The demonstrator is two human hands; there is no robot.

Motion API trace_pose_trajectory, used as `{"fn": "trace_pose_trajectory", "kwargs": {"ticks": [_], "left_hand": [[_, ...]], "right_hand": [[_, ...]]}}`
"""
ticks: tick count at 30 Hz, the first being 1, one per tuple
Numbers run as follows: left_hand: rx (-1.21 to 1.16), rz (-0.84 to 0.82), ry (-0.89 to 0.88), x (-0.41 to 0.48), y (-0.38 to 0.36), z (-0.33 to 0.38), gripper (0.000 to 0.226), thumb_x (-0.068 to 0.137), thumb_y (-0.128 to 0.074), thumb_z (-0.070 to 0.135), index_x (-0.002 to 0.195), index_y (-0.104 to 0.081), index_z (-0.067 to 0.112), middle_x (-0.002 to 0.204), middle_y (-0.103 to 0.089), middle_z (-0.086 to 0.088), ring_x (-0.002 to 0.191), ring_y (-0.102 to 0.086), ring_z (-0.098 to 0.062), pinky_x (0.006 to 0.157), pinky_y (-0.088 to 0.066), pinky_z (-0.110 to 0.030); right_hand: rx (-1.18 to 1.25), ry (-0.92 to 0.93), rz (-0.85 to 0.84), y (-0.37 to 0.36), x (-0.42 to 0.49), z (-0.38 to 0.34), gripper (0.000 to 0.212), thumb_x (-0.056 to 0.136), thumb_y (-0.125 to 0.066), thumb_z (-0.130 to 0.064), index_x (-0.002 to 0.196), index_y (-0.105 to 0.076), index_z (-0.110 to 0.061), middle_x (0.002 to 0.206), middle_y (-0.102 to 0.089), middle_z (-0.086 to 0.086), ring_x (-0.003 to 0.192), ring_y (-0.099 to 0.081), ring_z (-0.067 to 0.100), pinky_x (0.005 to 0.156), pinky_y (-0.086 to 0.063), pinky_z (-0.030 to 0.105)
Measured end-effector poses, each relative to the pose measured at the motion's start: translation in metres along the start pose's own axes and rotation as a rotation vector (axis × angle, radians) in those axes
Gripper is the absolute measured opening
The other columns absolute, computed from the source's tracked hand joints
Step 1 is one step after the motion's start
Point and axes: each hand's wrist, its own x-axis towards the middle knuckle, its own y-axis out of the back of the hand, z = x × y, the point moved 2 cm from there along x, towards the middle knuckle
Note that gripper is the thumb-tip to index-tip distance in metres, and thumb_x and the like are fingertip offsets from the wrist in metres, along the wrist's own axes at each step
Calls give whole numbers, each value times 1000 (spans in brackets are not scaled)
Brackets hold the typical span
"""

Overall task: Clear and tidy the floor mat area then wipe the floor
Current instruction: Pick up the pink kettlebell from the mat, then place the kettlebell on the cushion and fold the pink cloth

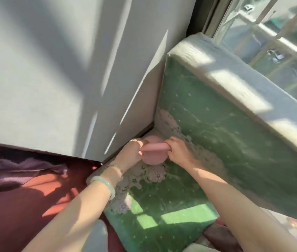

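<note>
I see my left hand [134,151] and right hand [177,151] clamped on a pink kettlebell [154,151] in the green mat [162,206] corner at twelve o'clock, and a slipped grip could drop it

The left hand [132,151] and the right hand [177,151] both grip a pink handle [155,147] of a pink round object [153,157] in the corner, above the green mat [162,206].

The kettlebell [154,153] sits in the far corner, on the mat [164,211]. The wall [53,79] stands to its left, a raised mat panel [226,115] to its right, the window [280,33] beyond.
</note>
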Motion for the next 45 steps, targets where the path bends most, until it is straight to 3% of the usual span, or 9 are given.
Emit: {"fn": "trace_pose_trajectory", "kwargs": {"ticks": [4, 12, 20, 24, 26, 28, 32, 37, 45], "left_hand": [[86, -245, 60, 41, -19, -13, 49, 90, -50, 10, 138, -41, 10, 137, -48, -17, 122, -49, -31, 97, -36, -28], [50, -59, 16, 41, -46, -26, 39, 92, -45, 9, 129, -49, 0, 116, -53, -21, 101, -56, -28, 75, -32, -14], [-137, 8, 86, 22, -28, -13, 45, 86, -59, 6, 130, -51, 9, 125, -55, -10, 119, -49, -30, 100, -37, -31], [-208, 36, 132, -31, 13, 17, 58, 83, -67, 16, 136, -44, 12, 130, -52, -2, 126, -45, -21, 103, -32, -25], [-270, 54, 137, -65, 43, 34, 64, 80, -72, 21, 137, -43, 18, 139, -47, 0, 129, -42, -16, 108, -29, -27], [-390, 77, 173, -104, 74, 53, 65, 77, -75, 20, 135, -44, 24, 138, -48, 5, 128, -43, -12, 110, -32, -29], [-691, 154, 138, -192, 141, 114, 69, 73, -77, 9, 132, -44, 22, 134, -53, 0, 122, -51, -11, 103, -40, -25], [-898, 279, 73, -300, 211, 193, 77, 58, -79, 30, 124, -41, 40, 129, -53, 11, 118, -53, -3, 99, -43, -25], [-896, 583, 7, -447, 279, 259, 82, 67, -78, 20, 132, -33, 40, 135, -48, 9, 123, -48, -1, 104, -38, -25]], "right_hand": [[-48, 33, 32, -18, 19, 18, 27, 77, -52, 3, 100, -67, 0, 95, -59, 17, 89, -58, 33, 76, -47, 41], [-94, 54, 7, -45, 29, 39, 23, 86, -50, 1, 104, -64, 1, 100, -59, 15, 92, -56, 29, 79, -46, 41], [11, 17, -121, -19, 23, 35, 36, 84, -52, 1, 118, -60, -6, 112, -60, 13, 103, -58, 30, 89, -47, 42], [181, -49, -96, 28, -20, 4, 57, 86, -56, -5, 139, -42, -18, 141, -46, 4, 128, -45, 21, 106, -32, 29], [295, -80, -94, 58, -51, -18, 62, 85, -58, -9, 141, -37, -25, 146, -41, 0, 128, -46, 21, 108, -35, 33], [341, -62, -71, 93, -86, -46, 64, 84, -62, -14, 141, -37, -27, 145, -42, -3, 123, -51, 17, 106, -40, 37], [437, 18, -16, 175, -156, -107, 66, 81, -69, -17, 140, -40, -26, 137, -50, -4, 124, -47, 9, 102, -43, 27], [602, 137, 28, 273, -231, -174, 73, 79, -72, -11, 136, -36, -37, 137, -44, -15, 125, -44, 4, 102, -42, 26], [722, 279, 88, 363, -322, -270, 84, 69, -79, -8, 135, -34, -33, 134, -48, 1, 123, -47, 11, 99, -41, 24]]}}
